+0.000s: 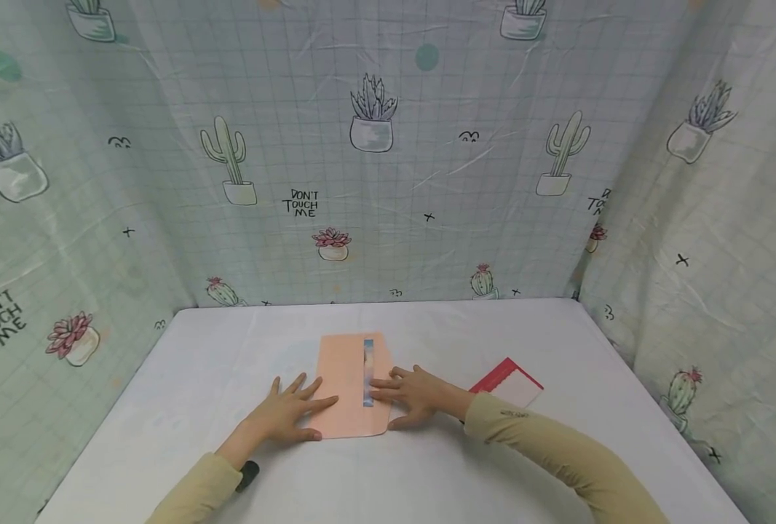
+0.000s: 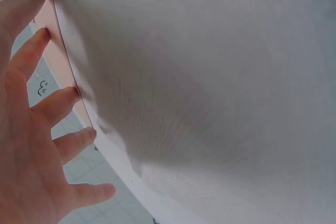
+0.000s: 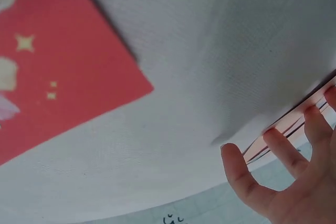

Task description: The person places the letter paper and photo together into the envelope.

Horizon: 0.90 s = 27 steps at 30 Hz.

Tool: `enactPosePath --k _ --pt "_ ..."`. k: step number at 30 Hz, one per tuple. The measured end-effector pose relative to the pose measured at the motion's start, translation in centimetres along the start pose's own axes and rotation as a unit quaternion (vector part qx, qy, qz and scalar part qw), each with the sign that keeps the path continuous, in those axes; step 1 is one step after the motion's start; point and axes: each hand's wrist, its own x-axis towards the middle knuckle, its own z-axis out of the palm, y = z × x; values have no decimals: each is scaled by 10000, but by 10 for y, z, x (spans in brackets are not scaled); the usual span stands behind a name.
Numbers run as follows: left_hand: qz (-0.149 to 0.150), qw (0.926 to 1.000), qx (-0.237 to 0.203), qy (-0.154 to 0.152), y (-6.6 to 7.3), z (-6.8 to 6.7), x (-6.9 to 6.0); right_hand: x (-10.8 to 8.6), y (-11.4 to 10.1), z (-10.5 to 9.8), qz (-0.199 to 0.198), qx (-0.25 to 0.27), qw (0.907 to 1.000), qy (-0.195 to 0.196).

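Note:
A flat peach-coloured paper piece point(image 1: 345, 378), like an envelope or folder, lies on the white table with a narrow blue strip point(image 1: 368, 356) showing down its right half. My left hand point(image 1: 284, 415) rests at its left edge, fingers spread, some of them over the paper. From the right, my right hand point(image 1: 417, 397) lies across the opposite edge with fingertips by the blue strip. In the left wrist view, fingertips point(image 2: 71, 94) touch the edge of the peach paper point(image 2: 58, 56). The right wrist view shows fingers point(image 3: 283, 148) against its right edge.
A red-and-white card point(image 1: 515, 386) lies to the right, partly behind the right forearm; its red corner point(image 3: 105, 77) shows large in the right wrist view. Cactus-printed curtains point(image 1: 414, 182) stand behind the table point(image 1: 231, 335) and along both sides.

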Motion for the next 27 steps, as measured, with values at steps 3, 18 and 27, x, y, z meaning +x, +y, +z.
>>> enactPosePath --k 3,18,27 --pt "52 10000 -30 12 -1 0 -1 2 0 0 -36 15 10000 16" --pt "45 10000 19 38 -1 1 -1 9 -3 -5 -35 292 9991 -315" --pt "-37 9999 89 67 -1 0 -1 2 1 -3 -210 429 9988 85"
